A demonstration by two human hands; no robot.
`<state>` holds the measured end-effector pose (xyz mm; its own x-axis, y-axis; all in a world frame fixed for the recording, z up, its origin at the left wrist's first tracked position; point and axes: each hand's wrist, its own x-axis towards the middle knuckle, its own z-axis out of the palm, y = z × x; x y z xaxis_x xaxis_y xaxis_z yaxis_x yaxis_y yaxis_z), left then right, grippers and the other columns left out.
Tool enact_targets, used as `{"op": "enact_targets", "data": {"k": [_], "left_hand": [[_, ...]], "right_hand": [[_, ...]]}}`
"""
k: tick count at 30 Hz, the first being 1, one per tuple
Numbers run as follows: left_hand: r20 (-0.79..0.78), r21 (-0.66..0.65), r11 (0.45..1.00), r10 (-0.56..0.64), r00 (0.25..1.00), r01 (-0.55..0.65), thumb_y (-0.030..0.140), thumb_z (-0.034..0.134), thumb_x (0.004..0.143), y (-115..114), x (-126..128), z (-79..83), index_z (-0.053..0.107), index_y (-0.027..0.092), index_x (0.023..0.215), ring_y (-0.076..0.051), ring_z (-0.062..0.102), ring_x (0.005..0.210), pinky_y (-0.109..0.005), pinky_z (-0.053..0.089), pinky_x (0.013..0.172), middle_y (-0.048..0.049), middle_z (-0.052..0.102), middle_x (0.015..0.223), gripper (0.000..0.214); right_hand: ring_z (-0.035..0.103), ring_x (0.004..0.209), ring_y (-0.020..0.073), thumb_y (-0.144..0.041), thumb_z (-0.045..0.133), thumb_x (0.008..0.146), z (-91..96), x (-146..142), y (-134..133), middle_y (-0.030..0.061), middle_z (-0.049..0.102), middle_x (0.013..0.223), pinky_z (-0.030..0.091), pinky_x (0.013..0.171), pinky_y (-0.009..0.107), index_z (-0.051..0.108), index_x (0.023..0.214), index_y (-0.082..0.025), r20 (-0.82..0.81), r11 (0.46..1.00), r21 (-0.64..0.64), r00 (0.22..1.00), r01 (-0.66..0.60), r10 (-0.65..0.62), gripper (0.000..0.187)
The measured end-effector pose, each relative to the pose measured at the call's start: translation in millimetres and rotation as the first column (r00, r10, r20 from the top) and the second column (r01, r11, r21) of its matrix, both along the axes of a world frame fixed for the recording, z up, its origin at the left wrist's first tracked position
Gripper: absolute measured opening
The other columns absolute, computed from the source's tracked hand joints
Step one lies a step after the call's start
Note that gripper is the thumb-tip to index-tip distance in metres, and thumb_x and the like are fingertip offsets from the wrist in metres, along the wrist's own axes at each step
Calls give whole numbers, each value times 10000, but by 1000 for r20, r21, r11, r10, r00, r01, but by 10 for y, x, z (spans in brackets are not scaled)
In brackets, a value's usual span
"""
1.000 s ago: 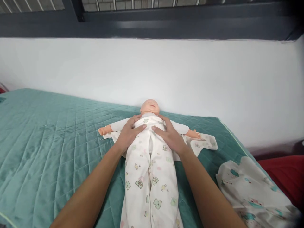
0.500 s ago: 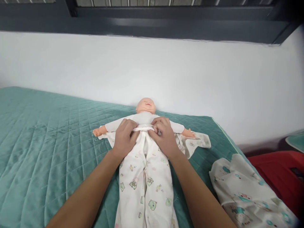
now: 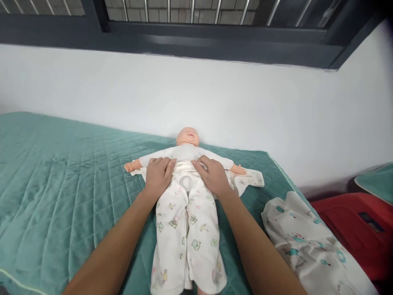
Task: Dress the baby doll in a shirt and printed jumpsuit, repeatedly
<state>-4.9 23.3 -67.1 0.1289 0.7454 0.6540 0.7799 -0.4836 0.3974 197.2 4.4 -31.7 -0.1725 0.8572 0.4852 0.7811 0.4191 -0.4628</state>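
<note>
A baby doll (image 3: pixel 188 137) in a white long-sleeved top (image 3: pixel 186 152) lies on its back, arms spread. Printed baby trousers (image 3: pixel 196 229) with small bears cover its legs, and part of a foot shows at the bottom edge. My left hand (image 3: pixel 159 176) rests on the waist of the trousers at the left, fingers laid over the cloth. At the right side of the waist lies my right hand (image 3: pixel 213 174), thumb apart from its fingers. A printed garment (image 3: pixel 250 180) is spread under the doll, mostly hidden by its body.
A green quilted cover (image 3: pixel 76 196) lies under everything. Crumpled white printed cloth (image 3: pixel 303 241) sits at the right edge, beside a red object (image 3: pixel 346 221). Behind the doll stands a white wall (image 3: pixel 138 90), below a dark window frame (image 3: pixel 199 43) with bars.
My fingers have let go of the pinched, lifted waistband, which now lies against the doll. Both hands have flattened onto the waist. The view has tilted up and shifted slightly.
</note>
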Motion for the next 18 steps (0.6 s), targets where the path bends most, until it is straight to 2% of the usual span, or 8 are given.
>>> {"op": "enact_targets", "data": {"k": [3, 6, 8, 10, 13, 15, 18], "left_hand": [[-3, -88, 994, 68, 998, -68, 403, 345, 984, -211, -122, -49, 481, 213, 649, -194, 533, 656, -342, 329, 706, -17, 565, 613, 408], [48, -215, 972, 110, 993, -97, 422, 394, 969, -523, -238, -89, 553, 207, 700, -194, 563, 689, -343, 338, 735, -10, 620, 653, 379], [122, -307, 950, 95, 988, -53, 449, 452, 942, -722, -275, -115, 602, 209, 788, -194, 587, 741, -348, 363, 781, -5, 656, 730, 322], [235, -401, 915, 54, 970, 46, 475, 519, 904, -868, -281, -148, 622, 219, 929, -195, 608, 826, -343, 398, 813, -9, 682, 870, 277], [369, -457, 872, 6, 929, 176, 488, 600, 850, -964, -269, -209, 571, 232, 1150, -209, 600, 1001, -341, 436, 878, -44, 650, 1121, 395], [371, -448, 874, -10, 929, 188, 495, 630, 826, -969, -261, -239, 552, 231, 1200, -226, 574, 1073, -357, 438, 917, -68, 617, 1190, 464], [319, -427, 890, -14, 948, 157, 508, 626, 827, -958, -248, -243, 568, 237, 1181, -240, 561, 1080, -382, 436, 929, -72, 613, 1171, 449]], "right_hand": [[437, 563, 136, -482, 407, 965, -31, 31, 1, -22, 461, 559, 264, 591, 284, 346, 604, -213, 18, 1000, 17, 1000, 7, -7, 454], [404, 532, 129, -471, 384, 971, -79, 57, 10, -22, 426, 522, 240, 575, 289, 292, 575, -210, 31, 999, 44, 1000, 3, -5, 483], [409, 533, 129, -453, 370, 978, -120, 71, 22, -20, 439, 522, 239, 575, 290, 298, 569, -209, 56, 997, 82, 998, -3, -2, 482], [422, 545, 133, -428, 360, 984, -162, 79, 31, -15, 458, 529, 253, 588, 292, 313, 565, -211, 89, 989, 150, 996, 4, -17, 474], [420, 564, 147, -391, 361, 980, -209, 83, 3, -3, 469, 536, 282, 632, 305, 328, 556, -221, 112, 970, 240, 992, 35, -64, 458], [409, 574, 158, -374, 368, 972, -227, 90, -72, 5, 468, 540, 290, 660, 320, 336, 556, -228, 114, 963, 265, 990, 51, -84, 443], [407, 588, 169, -346, 381, 969, -250, 112, -292, 10, 465, 546, 290, 673, 332, 341, 564, -234, 132, 951, 304, 986, 60, -104, 422]]}}
